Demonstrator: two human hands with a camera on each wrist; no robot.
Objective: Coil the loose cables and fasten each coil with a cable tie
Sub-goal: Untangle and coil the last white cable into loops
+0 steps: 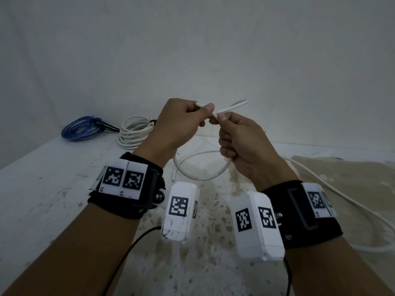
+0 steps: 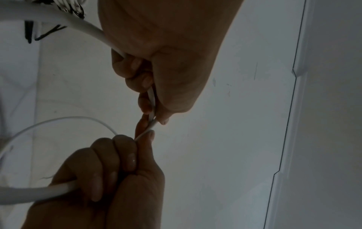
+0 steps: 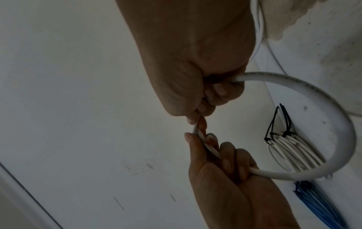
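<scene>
Both hands are raised above the white table [image 1: 49, 167] and hold one loose white cable [image 1: 201, 178]. My left hand [image 1: 205, 113] pinches it near its free end, which pokes up to the right [image 1: 235, 104]. My right hand [image 1: 221, 124] grips the same cable just beside it, fingers curled round it. Between the two fists the cable hangs in one round loop [image 3: 333, 124]. In the left wrist view, the left hand [image 2: 154, 99] and the right hand [image 2: 121, 158] meet at the cable [image 2: 151, 125], thumbs nearly touching. The rest of the cable trails off to the right [image 1: 342, 195].
At the back left of the table lie a white coil [image 1: 134, 133] bound with black cable ties [image 3: 284, 124] and a blue coil [image 1: 82, 129], also tied. A beige stained patch [image 1: 352, 180] covers the right side. A plain wall stands close behind.
</scene>
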